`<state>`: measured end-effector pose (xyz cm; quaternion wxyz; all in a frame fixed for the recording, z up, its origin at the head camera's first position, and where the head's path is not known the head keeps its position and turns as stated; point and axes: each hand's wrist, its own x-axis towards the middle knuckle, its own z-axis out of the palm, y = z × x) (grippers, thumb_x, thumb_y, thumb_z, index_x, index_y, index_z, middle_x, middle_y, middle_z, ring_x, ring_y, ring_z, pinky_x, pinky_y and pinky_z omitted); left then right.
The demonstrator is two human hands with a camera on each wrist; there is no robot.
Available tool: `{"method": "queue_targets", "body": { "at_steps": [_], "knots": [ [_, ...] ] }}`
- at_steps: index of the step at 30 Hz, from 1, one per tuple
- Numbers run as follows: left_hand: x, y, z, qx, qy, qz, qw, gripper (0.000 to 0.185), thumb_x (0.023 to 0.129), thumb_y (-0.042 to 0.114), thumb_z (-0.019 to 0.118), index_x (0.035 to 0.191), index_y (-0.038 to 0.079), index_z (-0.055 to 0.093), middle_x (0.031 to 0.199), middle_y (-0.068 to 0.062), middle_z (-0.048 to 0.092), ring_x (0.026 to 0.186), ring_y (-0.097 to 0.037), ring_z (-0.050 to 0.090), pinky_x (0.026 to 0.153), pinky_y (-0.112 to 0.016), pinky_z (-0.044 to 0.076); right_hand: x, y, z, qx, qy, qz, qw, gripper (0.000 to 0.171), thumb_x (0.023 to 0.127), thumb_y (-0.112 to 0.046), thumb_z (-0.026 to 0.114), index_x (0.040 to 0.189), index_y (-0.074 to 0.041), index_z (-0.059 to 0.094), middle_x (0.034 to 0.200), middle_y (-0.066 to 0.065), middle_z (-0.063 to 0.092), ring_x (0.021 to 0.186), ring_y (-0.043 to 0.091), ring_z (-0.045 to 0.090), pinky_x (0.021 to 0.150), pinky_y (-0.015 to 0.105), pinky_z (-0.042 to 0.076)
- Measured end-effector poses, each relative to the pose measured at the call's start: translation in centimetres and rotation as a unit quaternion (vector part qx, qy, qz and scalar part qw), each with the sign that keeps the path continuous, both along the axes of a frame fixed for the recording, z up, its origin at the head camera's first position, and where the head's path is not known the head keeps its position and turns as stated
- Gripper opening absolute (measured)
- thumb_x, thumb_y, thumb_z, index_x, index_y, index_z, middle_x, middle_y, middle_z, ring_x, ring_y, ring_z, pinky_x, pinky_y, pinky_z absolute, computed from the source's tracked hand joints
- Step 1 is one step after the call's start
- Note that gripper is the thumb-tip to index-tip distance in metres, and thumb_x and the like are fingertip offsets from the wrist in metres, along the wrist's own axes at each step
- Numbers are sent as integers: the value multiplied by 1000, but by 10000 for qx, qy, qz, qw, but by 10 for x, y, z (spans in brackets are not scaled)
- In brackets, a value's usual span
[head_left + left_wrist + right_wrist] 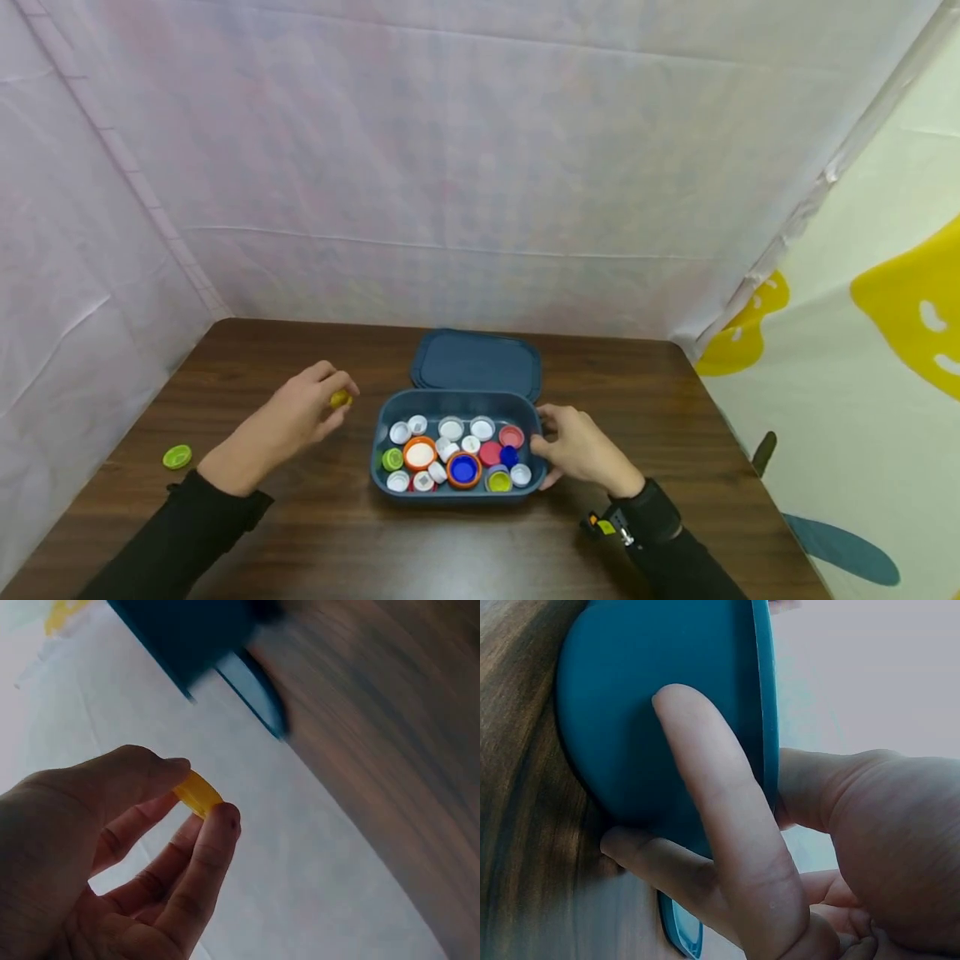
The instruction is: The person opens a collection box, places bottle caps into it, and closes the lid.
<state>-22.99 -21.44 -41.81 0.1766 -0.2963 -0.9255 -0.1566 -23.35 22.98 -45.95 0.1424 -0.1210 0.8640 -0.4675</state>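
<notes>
Fingers of the right hand gripped the blue tub's right wall, thumb over the rim. Left hand pinched a yellow cap above the table, left of the tub.

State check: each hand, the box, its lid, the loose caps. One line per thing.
left hand: pinches a yellow cap between thumb and fingertip, above the table
right hand: grips the right wall of the blue box, thumb at the rim
blue box: open, upright, holds many mixed caps
lid: off, flat on the table behind the box
green cap: lies alone on the table, far left, untouched
</notes>
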Motion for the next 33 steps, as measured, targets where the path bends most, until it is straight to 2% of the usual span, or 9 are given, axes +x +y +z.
{"method": "queue_targets", "body": {
  "at_steps": [4, 9, 15, 17, 19, 21, 24, 27, 33],
  "knots": [
    [8, 29, 5, -26, -108, -350, 9993, 26, 94, 0, 95, 114, 9, 80, 111, -9, 71, 91, -15, 68, 76, -33, 66, -1, 1, 0, -18, -51, 20, 10000, 54, 109, -9, 76, 157, 10, 60, 137, 33, 79, 74, 26, 86, 62, 47, 71],
    [15, 55, 3, -128, -98, -957, 9953, 25, 96, 0, 93, 115, 8, 79, 109, -9, 69, 89, -12, 64, 73, -25, 61, -1, 1, 0, -5, -31, 49, 10000, 54, 109, -8, 76, 157, 10, 60, 136, 34, 79, 75, 26, 86, 63, 47, 71],
    [21, 77, -4, -301, -744, -1343, 9877, 22, 101, 6, 91, 118, 9, 78, 110, -7, 67, 90, -10, 64, 74, -20, 59, 0, 0, 0, 44, -35, 55, 10000, 54, 109, -8, 76, 158, 10, 60, 136, 33, 79, 73, 26, 86, 63, 47, 71],
    [22, 80, -7, -316, -901, -1368, 9860, 21, 103, 8, 90, 120, 8, 78, 110, -8, 67, 87, -8, 62, 72, -20, 58, -1, 0, 1, 60, -17, 61, 10000, 53, 109, -8, 76, 157, 10, 61, 135, 33, 80, 73, 26, 86, 63, 47, 71],
    [23, 82, -8, -338, -896, -1358, 9861, 22, 103, 10, 89, 122, 7, 79, 111, -9, 68, 86, -7, 60, 71, -19, 56, -1, 0, 1, 83, 35, 91, 9999, 52, 109, -8, 75, 155, 10, 62, 133, 32, 80, 72, 26, 86, 63, 47, 71],
    [24, 82, -8, -341, -817, -1309, 9874, 22, 104, 11, 89, 123, 8, 79, 112, -10, 69, 85, -6, 58, 70, -20, 55, -1, 0, 2, 102, 74, 111, 9999, 50, 109, -8, 75, 154, 10, 63, 133, 31, 81, 71, 25, 86, 62, 47, 71],
    [26, 79, -7, -352, -530, -1221, 9905, 21, 104, 12, 89, 122, 8, 80, 115, -10, 71, 89, -8, 62, 71, -22, 57, -2, 0, 3, 118, 130, 142, 9997, 49, 108, -7, 75, 153, 10, 63, 133, 32, 80, 69, 25, 85, 61, 46, 71],
    [27, 73, -7, -386, -275, -1004, 9938, 21, 103, 13, 90, 121, 9, 80, 117, -9, 72, 94, -12, 65, 73, -24, 59, -2, 1, 3, 105, 137, 123, 9998, 49, 108, -7, 76, 152, 10, 64, 133, 32, 80, 69, 25, 85, 61, 46, 70],
    [28, 61, -3, -482, -103, -535, 9974, 23, 101, 16, 93, 122, 12, 82, 120, -8, 73, 98, -15, 65, 76, -26, 60, 1, 1, 2, 16, 151, 145, 9998, 51, 107, -7, 77, 152, 12, 63, 133, 33, 79, 70, 26, 85, 60, 48, 70]
  ]
}}
